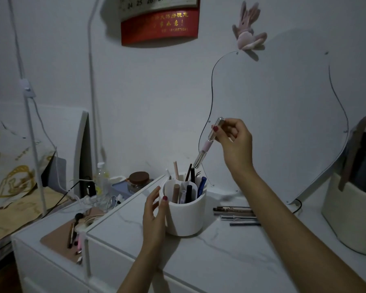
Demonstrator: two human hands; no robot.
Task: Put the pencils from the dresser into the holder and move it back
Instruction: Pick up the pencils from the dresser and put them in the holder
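A white round holder (188, 216) stands on the white marble-patterned dresser top (209, 254), with several pencils and pens upright in it. My left hand (154, 214) rests against its left side, thumb on the rim. My right hand (234, 138) is raised above and to the right of the holder, pinching a clear tube-like pencil with a pink middle band (207, 144), tilted with its lower tip just over the holder. Several dark pencils (237, 214) lie side by side on the dresser right of the holder.
A curvy mirror (283, 115) leans on the wall behind. A cream basket (351, 212) stands at the right. To the left, a lower shelf holds a brown tray with brushes (72, 231), a jar (138, 181), a bottle and cables.
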